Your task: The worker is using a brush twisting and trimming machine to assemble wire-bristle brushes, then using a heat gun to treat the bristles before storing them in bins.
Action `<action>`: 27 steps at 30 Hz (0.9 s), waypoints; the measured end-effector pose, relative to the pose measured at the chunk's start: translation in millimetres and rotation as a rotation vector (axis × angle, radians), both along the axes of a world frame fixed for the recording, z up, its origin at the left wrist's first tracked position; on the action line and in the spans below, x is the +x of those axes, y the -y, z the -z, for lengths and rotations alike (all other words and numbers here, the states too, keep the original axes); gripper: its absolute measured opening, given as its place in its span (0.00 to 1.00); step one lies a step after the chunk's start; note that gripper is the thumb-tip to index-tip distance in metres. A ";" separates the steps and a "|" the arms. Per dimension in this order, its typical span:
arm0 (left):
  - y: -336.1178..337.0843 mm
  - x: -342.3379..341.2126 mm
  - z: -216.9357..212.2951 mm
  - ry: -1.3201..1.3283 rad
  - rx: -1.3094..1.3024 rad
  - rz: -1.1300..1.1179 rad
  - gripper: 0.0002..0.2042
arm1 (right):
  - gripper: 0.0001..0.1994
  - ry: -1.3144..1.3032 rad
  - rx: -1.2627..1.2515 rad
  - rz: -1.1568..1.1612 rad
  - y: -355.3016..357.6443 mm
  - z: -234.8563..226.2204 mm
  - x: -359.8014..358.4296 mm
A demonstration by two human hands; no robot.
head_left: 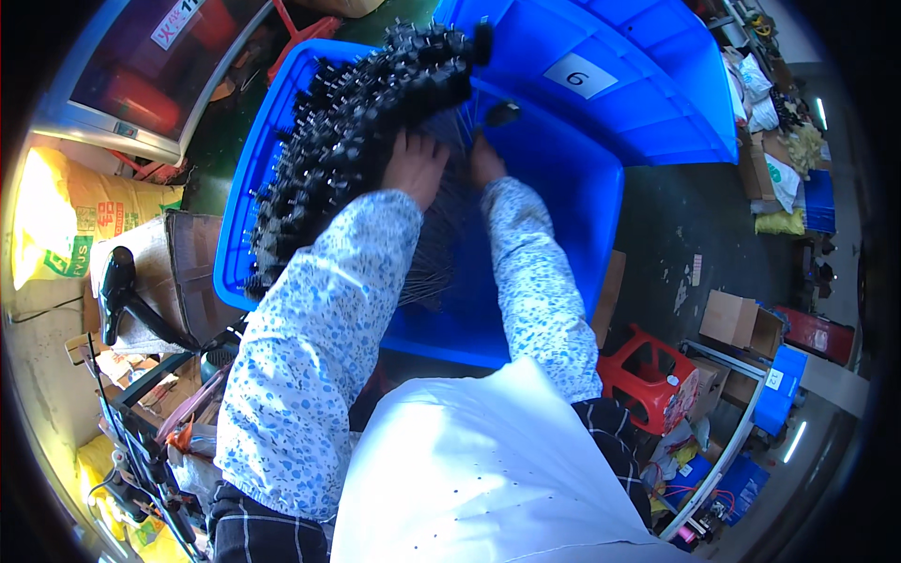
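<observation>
A large blue bin (pixel 587 253) stands in front of me. Along its left side is a dense pile of black-headed thin metal rods (pixel 328 159), their heads toward the far left and their shafts (pixel 427 272) fanning toward the middle. My left hand (pixel 416 171) lies against the right edge of the pile, fingers stretched and a little apart. To its right, my right hand (pixel 486 164) is closed at the end of a thin rod with a flat black head (pixel 503 114); the fingertips are partly hidden.
The blue lid (pixel 638 84) leans open at the far right of the bin. At right are a red stool (pixel 648 380) and a metal rack (pixel 741 422). A cardboard box (pixel 192 272), a black hair dryer (pixel 117 291), a yellow sack (pixel 94 216) and a glass-fronted cabinet (pixel 141 84) stand left.
</observation>
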State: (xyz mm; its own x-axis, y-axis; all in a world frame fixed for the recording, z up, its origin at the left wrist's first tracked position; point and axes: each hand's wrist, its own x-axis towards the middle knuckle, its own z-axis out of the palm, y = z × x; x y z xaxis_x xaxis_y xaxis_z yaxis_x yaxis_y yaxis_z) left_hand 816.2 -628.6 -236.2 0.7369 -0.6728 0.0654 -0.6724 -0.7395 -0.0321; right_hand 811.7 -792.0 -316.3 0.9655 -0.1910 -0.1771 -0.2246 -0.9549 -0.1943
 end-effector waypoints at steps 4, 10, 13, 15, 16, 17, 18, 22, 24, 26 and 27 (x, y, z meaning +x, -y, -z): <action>5.1 20.6 0.3 -0.272 -0.285 -0.049 0.15 | 0.45 -0.221 0.186 -0.106 3.2 -21.1 12.5; 7.2 -12.0 -47.6 -0.380 -0.004 -0.025 0.13 | 0.42 -0.115 0.001 0.142 -25.9 -9.5 42.2; 20.6 -49.5 -120.5 -0.741 0.352 0.041 0.16 | 0.40 -0.110 0.005 0.227 -25.1 -6.2 36.2; 14.0 -71.1 -172.2 -0.693 0.283 0.066 0.12 | 0.39 -0.108 0.018 0.264 -23.4 -8.9 27.1; 5.4 -78.6 -194.6 -0.680 0.247 0.130 0.11 | 0.38 -0.106 0.029 0.283 -23.1 -10.5 21.8; -5.3 -87.0 -215.0 -0.676 0.150 0.138 0.11 | 0.38 -0.103 0.042 0.298 -23.5 -12.4 16.8; -19.9 -95.9 -231.1 -0.701 0.051 0.166 0.11 | 0.37 -0.091 0.065 0.312 -24.0 -13.2 10.9; -115.5 -145.5 -269.6 -0.327 -0.147 0.082 0.15 | 0.36 0.035 0.252 0.325 -26.0 -13.8 -20.2; -166.5 -191.8 -277.2 -0.270 -0.260 -0.008 0.14 | 0.37 0.118 0.327 0.298 -27.5 -12.0 -49.2; -215.3 -250.4 -274.0 -0.447 -0.236 -0.153 0.17 | 0.37 0.157 0.410 0.230 -30.4 -11.7 -93.2; -237.4 -282.3 -269.5 -0.558 -0.206 -0.256 0.17 | 0.36 0.195 0.454 0.179 -31.8 -16.1 -107.0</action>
